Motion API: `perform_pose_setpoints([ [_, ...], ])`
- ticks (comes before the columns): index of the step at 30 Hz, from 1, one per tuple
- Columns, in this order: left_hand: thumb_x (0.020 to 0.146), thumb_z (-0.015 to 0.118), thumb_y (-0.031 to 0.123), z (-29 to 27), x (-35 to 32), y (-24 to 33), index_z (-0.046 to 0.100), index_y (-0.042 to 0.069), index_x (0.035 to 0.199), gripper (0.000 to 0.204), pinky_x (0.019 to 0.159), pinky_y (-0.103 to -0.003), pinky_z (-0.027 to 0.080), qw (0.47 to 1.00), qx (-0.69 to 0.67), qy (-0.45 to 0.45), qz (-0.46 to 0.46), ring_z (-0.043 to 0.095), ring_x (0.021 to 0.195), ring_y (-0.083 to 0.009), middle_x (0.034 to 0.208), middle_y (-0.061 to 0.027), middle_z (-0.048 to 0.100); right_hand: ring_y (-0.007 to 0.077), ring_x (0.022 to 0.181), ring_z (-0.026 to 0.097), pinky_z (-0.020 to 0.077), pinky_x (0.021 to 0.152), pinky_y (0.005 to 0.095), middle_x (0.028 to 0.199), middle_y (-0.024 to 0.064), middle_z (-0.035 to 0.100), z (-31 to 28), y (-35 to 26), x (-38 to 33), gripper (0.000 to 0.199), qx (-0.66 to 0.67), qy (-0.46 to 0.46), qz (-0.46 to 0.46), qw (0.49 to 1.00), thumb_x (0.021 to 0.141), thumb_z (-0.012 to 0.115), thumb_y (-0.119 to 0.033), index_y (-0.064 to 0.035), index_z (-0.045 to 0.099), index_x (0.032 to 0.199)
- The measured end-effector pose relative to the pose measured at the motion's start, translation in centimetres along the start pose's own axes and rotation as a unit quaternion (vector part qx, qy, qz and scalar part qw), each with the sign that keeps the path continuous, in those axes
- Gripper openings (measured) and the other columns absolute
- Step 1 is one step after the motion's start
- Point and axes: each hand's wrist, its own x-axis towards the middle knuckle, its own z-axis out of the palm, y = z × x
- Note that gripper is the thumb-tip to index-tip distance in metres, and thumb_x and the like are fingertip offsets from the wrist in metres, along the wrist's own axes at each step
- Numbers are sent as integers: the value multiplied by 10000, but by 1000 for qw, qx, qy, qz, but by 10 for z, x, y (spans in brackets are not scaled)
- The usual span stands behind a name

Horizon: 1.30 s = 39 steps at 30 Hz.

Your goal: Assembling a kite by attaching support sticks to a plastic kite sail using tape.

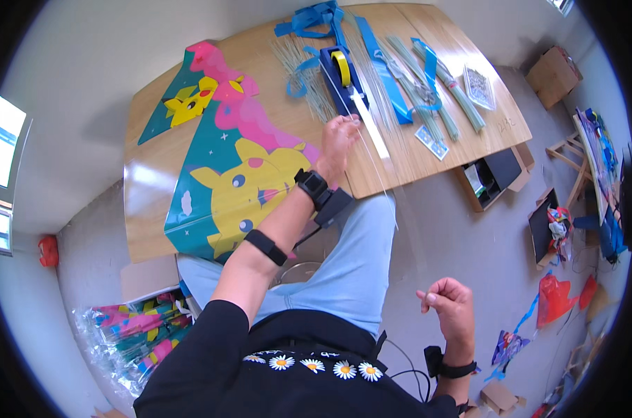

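Note:
My left hand (338, 145) is over the table's front edge, its fingers closed on a thin pale rod (378, 164). The rod slants past the dark blue tape dispenser (327, 64), which has a yellow core, and its lower end hangs beyond the edge. A white strip (373, 132) lies in front of the dispenser. Left of this hand, a large printed kite sheet (204, 174) in teal, pink and yellow lies flat, partly under my forearm. My right hand (450, 306) is raised beside my knee, thumb and fingers pinched together; what they hold, if anything, is too small to tell.
Bundles of thin rods (462, 104), blue ribbon strips (382, 66) and a clear tray of small parts (479, 88) lie on the wooden table (260, 63). An open box (493, 177) sits below its right edge. Plastic-wrapped kites (131, 334) are at lower left.

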Motion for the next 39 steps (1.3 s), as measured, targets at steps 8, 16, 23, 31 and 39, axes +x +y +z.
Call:
perform_pose_setpoints([
  [8,903,580,68,-16,38,11,576,78,949,48,915,-349,475,999,16,-30,2,633,1031,-214,1051,-98,681,158,580,603,462,1011,451,653,70,618,-5,-6,-23,42,-6,17,11,1000,786,629,16,14,587,793],
  [16,907,584,72,-5,-67,5,596,67,886,25,721,-285,508,992,101,-23,-67,635,800,-146,904,-85,689,136,623,601,504,631,268,716,55,621,-6,8,-9,60,-30,36,-7,999,797,643,6,33,620,845],
  [23,922,586,79,18,-121,-21,591,79,855,68,635,-248,499,993,36,-24,-112,606,666,-102,818,-67,675,141,651,626,513,647,265,744,61,639,-2,12,-16,63,-12,34,4,999,805,638,5,35,633,861],
  [31,910,578,102,21,-128,-31,584,90,863,48,659,-255,489,993,50,-2,-108,592,685,-103,828,-55,668,155,651,635,520,644,276,738,74,643,-2,19,-17,61,-36,36,30,998,791,633,42,45,629,852],
  [39,913,588,139,14,-112,-26,564,100,872,61,677,-256,480,993,65,-1,-95,589,694,-93,823,-35,656,160,629,635,520,636,280,717,82,642,-9,15,-10,71,-34,20,23,999,770,643,42,49,624,838],
])
